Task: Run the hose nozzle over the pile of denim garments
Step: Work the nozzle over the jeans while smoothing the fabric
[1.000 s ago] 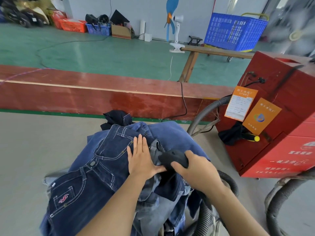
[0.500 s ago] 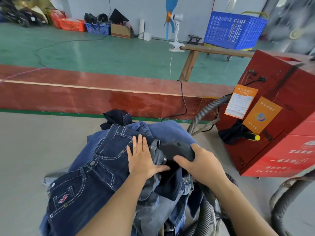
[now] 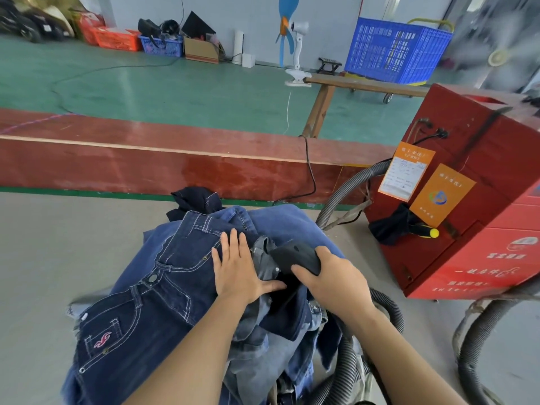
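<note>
Grey work surface [image 3: 73, 258] fills lower half of frame. Pile of denim garments [image 3: 175, 287] sits on it at lower centre, dark jeans on top. Red machine box [image 3: 467, 229] stands on surface at right edge. Grey ribbed hose [image 3: 342, 197] curves from box down to surface, centre right; another ribbed hose [image 3: 479, 340] loops at lower right corner. Red board [image 3: 146, 168] runs along far edge of surface, across mid-frame.
</note>
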A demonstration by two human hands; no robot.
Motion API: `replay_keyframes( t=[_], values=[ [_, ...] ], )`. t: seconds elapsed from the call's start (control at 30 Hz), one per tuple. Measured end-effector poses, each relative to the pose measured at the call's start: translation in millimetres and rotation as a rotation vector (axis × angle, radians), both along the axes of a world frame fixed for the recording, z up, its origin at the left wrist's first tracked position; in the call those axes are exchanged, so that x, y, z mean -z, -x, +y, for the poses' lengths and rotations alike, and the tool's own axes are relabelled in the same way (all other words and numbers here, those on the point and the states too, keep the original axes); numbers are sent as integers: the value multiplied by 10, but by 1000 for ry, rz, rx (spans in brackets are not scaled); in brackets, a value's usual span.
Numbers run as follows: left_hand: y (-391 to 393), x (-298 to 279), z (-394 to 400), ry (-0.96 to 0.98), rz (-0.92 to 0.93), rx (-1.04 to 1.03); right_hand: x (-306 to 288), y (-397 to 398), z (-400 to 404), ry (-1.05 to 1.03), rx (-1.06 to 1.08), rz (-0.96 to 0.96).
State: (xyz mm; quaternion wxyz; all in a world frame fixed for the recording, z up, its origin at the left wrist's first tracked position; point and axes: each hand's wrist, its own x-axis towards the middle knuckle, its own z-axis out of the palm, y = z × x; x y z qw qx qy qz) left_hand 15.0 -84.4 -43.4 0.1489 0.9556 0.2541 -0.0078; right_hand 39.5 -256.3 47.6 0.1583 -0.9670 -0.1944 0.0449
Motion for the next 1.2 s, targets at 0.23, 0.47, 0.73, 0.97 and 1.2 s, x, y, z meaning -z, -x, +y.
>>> replay_keyframes(
  t=[0.23,0.47,0.73,0.97,1.2],
  values=[
    [-14,-7,-4,-7,1,5,-67,69,-44,99,-42,-25],
    [10,16,10,6,-22,17,-105,-39,167,-41,27,-68],
    [23,-1,43,15,-18,34,-139,36,-21,20,-30,27],
    [1,-19,0,-15,16,11,-2,17,231,92,-87,-10],
    [12,-42,19,21,17,20,-181,-125,158,-116,20,32]
  ],
)
